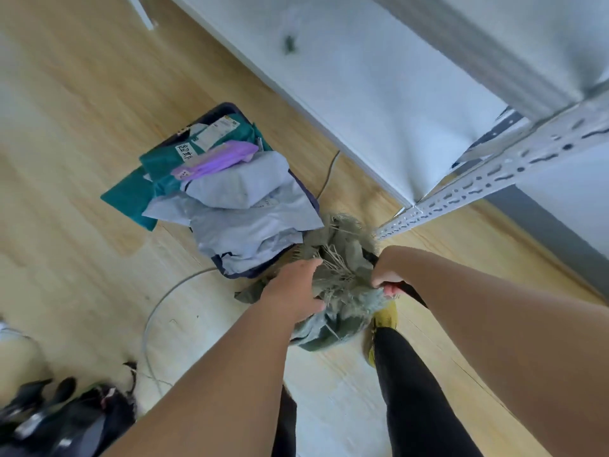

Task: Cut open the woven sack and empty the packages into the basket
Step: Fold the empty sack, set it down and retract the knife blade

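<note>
A grey-green woven sack [342, 258] with frayed threads hangs bunched between my hands, just above the wooden floor. My left hand [295, 290] grips its left side. My right hand [389, 270] is closed on the sack's right edge together with a dark handle with a red part; what that tool is I cannot tell. Just beyond the sack stands a dark blue basket [227, 108], heaped with packages: pale grey mailers [244, 222], teal ones [131, 196] and a purple one [214, 159]. Some packages hang over the basket's rim.
A slotted metal shelf post [494, 173] runs diagonally just right of the sack, next to a white panel [379, 87]. A grey cable [155, 315] curves over the floor at left. Dark objects [59, 417] lie at bottom left. My legs and a yellow shoe [385, 316] are below the sack.
</note>
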`<action>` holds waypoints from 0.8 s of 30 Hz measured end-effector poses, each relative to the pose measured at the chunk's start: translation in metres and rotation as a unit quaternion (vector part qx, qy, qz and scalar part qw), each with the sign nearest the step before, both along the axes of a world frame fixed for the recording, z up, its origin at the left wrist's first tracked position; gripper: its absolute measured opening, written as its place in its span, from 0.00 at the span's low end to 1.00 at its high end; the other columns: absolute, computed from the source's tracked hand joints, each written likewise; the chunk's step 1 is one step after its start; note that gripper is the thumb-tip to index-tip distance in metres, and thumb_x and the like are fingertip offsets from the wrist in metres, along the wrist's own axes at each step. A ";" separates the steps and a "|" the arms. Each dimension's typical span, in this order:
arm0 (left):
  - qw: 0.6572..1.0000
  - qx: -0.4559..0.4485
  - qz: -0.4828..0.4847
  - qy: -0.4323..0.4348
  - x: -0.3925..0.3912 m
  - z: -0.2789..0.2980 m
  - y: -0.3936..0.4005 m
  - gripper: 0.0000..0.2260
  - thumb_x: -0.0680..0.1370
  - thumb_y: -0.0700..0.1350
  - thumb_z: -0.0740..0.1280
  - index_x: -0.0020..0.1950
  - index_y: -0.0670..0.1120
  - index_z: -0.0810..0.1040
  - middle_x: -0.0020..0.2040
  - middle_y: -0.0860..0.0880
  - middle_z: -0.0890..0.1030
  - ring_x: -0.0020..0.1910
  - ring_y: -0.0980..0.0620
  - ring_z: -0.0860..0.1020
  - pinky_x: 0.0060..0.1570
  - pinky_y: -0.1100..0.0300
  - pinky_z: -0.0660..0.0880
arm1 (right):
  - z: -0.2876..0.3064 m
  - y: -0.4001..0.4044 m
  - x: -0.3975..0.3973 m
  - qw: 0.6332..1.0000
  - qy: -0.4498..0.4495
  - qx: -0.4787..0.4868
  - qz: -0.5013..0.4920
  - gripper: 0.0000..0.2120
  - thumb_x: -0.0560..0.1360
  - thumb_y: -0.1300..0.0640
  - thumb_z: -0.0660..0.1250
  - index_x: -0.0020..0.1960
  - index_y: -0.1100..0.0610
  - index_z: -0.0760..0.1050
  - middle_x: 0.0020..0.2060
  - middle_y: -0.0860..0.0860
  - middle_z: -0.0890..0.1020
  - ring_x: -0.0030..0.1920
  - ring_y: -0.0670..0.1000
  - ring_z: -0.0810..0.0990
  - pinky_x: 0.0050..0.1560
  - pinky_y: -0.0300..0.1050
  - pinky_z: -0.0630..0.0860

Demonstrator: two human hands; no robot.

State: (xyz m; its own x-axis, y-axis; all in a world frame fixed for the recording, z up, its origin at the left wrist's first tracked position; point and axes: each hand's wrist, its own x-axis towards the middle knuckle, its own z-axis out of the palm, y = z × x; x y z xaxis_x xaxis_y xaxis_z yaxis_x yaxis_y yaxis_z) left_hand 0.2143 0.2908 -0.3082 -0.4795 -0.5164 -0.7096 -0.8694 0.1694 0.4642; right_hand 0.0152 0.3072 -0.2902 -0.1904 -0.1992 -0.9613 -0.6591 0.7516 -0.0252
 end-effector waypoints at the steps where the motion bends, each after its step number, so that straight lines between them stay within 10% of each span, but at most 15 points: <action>1: 1.000 -0.015 -0.013 0.016 0.001 0.018 0.002 0.39 0.72 0.51 0.72 0.77 0.55 0.55 0.75 0.51 0.62 0.73 0.49 0.62 0.67 0.47 0.67 | 0.020 0.004 0.002 1.000 -0.011 0.001 -0.011 0.08 0.77 0.65 0.63 0.56 0.66 0.71 0.28 0.54 0.75 0.23 0.47 0.71 0.23 0.35 0.69; 8: 0.993 -0.043 -0.091 0.066 -0.017 0.134 0.018 0.43 0.66 0.55 0.75 0.76 0.53 0.57 0.72 0.49 0.68 0.71 0.47 0.66 0.68 0.47 0.67 | 0.160 0.032 0.006 0.972 -0.137 -0.095 -0.165 0.04 0.77 0.63 0.66 0.45 0.63 0.73 0.22 0.51 0.73 0.23 0.46 0.69 0.28 0.35 0.70; 15: 0.988 -0.138 -0.010 0.074 -0.067 0.213 0.045 0.04 0.78 0.46 0.63 0.50 0.47 0.74 0.44 0.43 0.80 0.41 0.44 0.78 0.39 0.57 0.73 | 0.259 0.071 -0.033 0.912 -0.182 -0.224 -0.290 0.09 0.76 0.56 0.69 0.44 0.59 0.71 0.26 0.51 0.72 0.25 0.46 0.68 0.25 0.35 0.68; 19: 0.973 -0.042 0.139 0.181 -0.120 0.269 0.066 0.06 0.79 0.45 0.65 0.53 0.44 0.76 0.51 0.43 0.81 0.46 0.42 0.81 0.44 0.49 0.82 | 0.264 0.131 -0.066 0.827 -0.053 -0.356 -0.432 0.11 0.75 0.52 0.70 0.44 0.59 0.73 0.27 0.53 0.74 0.21 0.47 0.70 0.26 0.36 0.70; 22: 0.951 0.040 0.171 0.255 -0.160 0.322 0.092 0.11 0.80 0.46 0.65 0.60 0.43 0.75 0.54 0.43 0.80 0.49 0.45 0.81 0.37 0.55 0.82 | 0.261 0.190 -0.087 0.859 0.027 -0.333 -0.388 0.06 0.73 0.63 0.67 0.49 0.59 0.77 0.36 0.56 0.78 0.29 0.52 0.73 0.33 0.42 0.72; 24: 0.944 0.067 0.140 0.291 -0.186 0.351 0.111 0.13 0.80 0.45 0.65 0.63 0.43 0.74 0.56 0.43 0.80 0.49 0.47 0.81 0.33 0.58 0.81 | 0.260 0.230 -0.093 0.879 -0.020 -0.292 -0.378 0.19 0.71 0.71 0.66 0.58 0.55 0.76 0.35 0.56 0.78 0.31 0.53 0.73 0.34 0.43 0.71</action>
